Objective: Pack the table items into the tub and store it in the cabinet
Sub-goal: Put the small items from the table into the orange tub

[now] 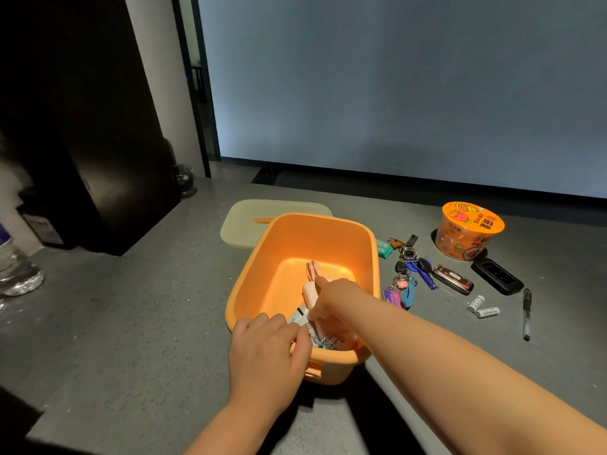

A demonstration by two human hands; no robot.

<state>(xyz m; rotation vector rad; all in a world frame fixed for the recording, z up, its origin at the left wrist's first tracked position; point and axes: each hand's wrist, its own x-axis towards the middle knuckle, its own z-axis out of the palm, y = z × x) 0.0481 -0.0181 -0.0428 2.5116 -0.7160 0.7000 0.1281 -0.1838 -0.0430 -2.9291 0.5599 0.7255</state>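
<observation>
An orange tub (315, 234) stands on the grey table, its beige lid (243, 224) lying flat behind it. My right hand (331, 298) reaches into the tub and grips a pink rabbit-eared gadget (311, 284). My left hand (266, 346) is at the tub's near rim, its fingers curled on a white printed packet (300, 315) inside. Right of the tub lie a green pack (383, 248), a bunch of keys (407, 277), a red car key (453, 279), a black remote (497, 275), two batteries (483, 307), a pen (526, 313) and an orange noodle bowl (469, 229).
A dark cabinet (82, 126) stands at the left, with a clear water bottle (14, 267) at the left edge. A small dark glass jar (185, 178) sits by the wall. A large pale screen fills the back.
</observation>
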